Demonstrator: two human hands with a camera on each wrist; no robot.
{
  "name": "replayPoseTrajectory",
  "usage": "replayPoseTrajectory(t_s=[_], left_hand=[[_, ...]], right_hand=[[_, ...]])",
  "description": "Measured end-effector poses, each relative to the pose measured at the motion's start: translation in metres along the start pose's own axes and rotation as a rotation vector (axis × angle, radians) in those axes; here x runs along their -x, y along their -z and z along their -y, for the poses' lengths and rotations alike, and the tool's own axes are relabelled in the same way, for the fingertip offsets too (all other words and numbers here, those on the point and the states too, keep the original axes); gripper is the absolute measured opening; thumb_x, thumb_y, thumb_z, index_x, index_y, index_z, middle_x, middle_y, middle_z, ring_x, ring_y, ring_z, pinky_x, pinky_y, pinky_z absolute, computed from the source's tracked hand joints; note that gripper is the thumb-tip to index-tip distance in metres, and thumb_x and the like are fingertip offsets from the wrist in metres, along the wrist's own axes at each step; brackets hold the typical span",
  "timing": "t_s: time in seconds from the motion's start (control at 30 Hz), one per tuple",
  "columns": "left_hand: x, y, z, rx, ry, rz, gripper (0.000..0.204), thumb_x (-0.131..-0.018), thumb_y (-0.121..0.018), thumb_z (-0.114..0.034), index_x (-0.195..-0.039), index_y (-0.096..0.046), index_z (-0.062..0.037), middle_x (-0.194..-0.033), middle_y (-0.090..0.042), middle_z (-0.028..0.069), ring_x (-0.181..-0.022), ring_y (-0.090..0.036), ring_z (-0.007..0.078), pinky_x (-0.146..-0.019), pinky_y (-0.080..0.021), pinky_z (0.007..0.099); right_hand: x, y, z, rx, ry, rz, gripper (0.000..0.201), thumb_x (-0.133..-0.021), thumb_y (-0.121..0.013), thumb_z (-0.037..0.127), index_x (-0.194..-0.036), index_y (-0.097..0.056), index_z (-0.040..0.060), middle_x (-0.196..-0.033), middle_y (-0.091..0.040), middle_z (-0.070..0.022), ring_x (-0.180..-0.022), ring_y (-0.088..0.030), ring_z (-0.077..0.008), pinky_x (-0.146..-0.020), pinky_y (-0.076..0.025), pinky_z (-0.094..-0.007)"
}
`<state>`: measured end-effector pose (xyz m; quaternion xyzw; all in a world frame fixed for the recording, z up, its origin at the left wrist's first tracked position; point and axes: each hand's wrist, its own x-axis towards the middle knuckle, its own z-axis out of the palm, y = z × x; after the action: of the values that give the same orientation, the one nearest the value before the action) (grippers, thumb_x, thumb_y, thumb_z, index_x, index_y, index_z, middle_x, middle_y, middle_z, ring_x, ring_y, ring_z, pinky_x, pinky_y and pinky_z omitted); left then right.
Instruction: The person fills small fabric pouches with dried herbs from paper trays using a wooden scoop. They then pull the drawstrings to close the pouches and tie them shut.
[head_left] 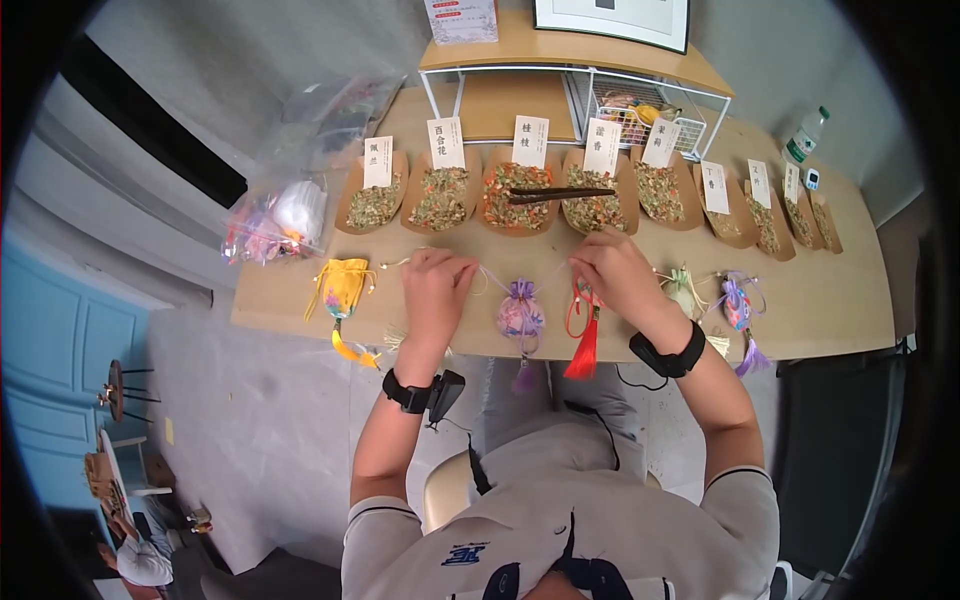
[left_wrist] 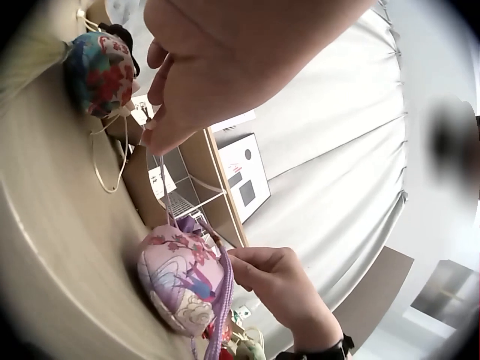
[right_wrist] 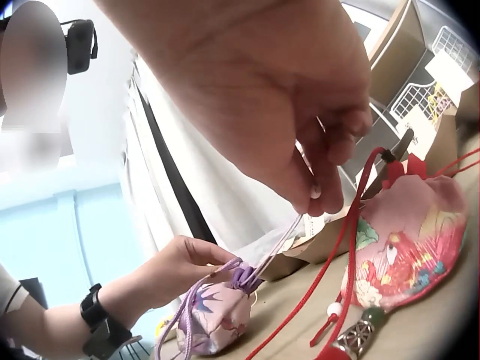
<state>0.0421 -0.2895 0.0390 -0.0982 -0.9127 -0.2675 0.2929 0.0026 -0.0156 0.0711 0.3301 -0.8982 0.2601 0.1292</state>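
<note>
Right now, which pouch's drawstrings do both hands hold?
The pink-and-lilac pouch between the left hand and right hand; only its cords run to both.

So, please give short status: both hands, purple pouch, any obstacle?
Left hand and right hand pinching cords. Purple pouch between them, neck gathered. Red pouch close by right hand.

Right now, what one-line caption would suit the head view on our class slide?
Left hand and right hand pinch the cords of a purple pouch, before trays of dried plant pieces.
</note>
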Motion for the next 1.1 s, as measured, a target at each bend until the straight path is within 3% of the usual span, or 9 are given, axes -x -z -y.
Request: replayPoseTrajectory(t_s=[0.23, 0.43, 0.53, 0.73, 0.77, 0.97, 1.1], left_hand=[[-0.015, -0.004, -0.002, -0.076, 0.000, 0.035, 0.012, -0.079, -0.077, -0.013, -0.091, -0.077, -0.0103, -0.090, -0.072, 0.0037, -0.088, -0.061, 0.0287, -0.078, -0.045, 0.0420], [-0.010, -0.006, 0.004, 0.019, 0.006, 0.009, 0.016, -0.081, -0.075, -0.012, -0.096, -0.076, -0.0070, -0.092, -0.072, 0.0098, -0.091, -0.061, 0.0312, -0.084, -0.045, 0.0418], [0.003, 0.018, 0.017, 0.091, 0.197, -0.071, 0.024, -0.082, -0.075, -0.014, -0.104, -0.073, -0.0043, -0.100, -0.070, 0.0118, -0.101, -0.060, 0.0314, -0.091, -0.042, 0.0451], [0.052, 0.057, 0.093, -0.405, 0.355, -0.227, 0.065, -0.078, -0.080, -0.026, -0.134, -0.056, -0.0063, -0.131, -0.055, 0.0195, -0.117, -0.053, 0.0384, -0.098, -0.041, 0.0494], [0.054, 0.060, 0.098, -0.451, 0.456, -0.138, 0.080, -0.076, -0.083, -0.032, -0.143, -0.046, -0.0077, -0.136, -0.051, 0.0216, -0.123, -0.050, 0.0386, -0.101, -0.039, 0.0519], [0.058, 0.060, 0.122, -0.460, 0.572, -0.079, 0.086, -0.075, -0.083, -0.038, -0.144, -0.043, -0.0059, -0.131, -0.056, 0.0209, -0.122, -0.052, 0.0384, -0.101, -0.038, 0.0511], [0.056, 0.065, 0.122, -0.273, 0.519, -0.108, 0.089, -0.072, -0.087, -0.029, -0.146, -0.042, -0.0053, -0.128, -0.058, 0.0205, -0.119, -0.055, 0.0353, -0.100, -0.040, 0.0489]], right_hand=[[-0.007, -0.002, -0.013, 0.004, -0.047, -0.024, 0.007, -0.084, -0.070, 0.007, -0.086, -0.073, 0.0016, -0.083, -0.067, -0.0123, -0.086, -0.060, -0.0329, -0.077, -0.050, -0.0422], [-0.008, -0.004, -0.009, -0.023, -0.064, -0.075, 0.008, -0.080, -0.072, 0.006, -0.087, -0.073, 0.0022, -0.085, -0.068, -0.0129, -0.087, -0.061, -0.0332, -0.080, -0.051, -0.0416], [-0.004, 0.000, -0.003, -0.043, -0.032, -0.178, 0.015, -0.080, -0.073, 0.006, -0.094, -0.074, 0.0009, -0.090, -0.069, -0.0135, -0.088, -0.061, -0.0328, -0.082, -0.051, -0.0409], [0.025, 0.013, 0.033, -0.328, -0.163, -0.070, 0.019, -0.083, -0.073, 0.007, -0.100, -0.073, -0.0003, -0.094, -0.069, -0.0137, -0.089, -0.063, -0.0315, -0.080, -0.051, -0.0394], [0.033, 0.010, 0.038, -0.345, -0.139, -0.048, 0.018, -0.083, -0.072, 0.007, -0.099, -0.073, -0.0003, -0.094, -0.069, -0.0136, -0.090, -0.064, -0.0314, -0.080, -0.051, -0.0390], [0.054, 0.013, 0.060, -0.415, -0.044, 0.054, 0.014, -0.084, -0.072, 0.005, -0.097, -0.072, -0.0003, -0.094, -0.070, -0.0136, -0.091, -0.065, -0.0308, -0.079, -0.051, -0.0375], [0.052, 0.038, 0.061, -0.391, -0.080, 0.104, 0.016, -0.082, -0.073, 0.003, -0.098, -0.073, -0.0007, -0.094, -0.070, -0.0134, -0.089, -0.065, -0.0302, -0.079, -0.051, -0.0376]])
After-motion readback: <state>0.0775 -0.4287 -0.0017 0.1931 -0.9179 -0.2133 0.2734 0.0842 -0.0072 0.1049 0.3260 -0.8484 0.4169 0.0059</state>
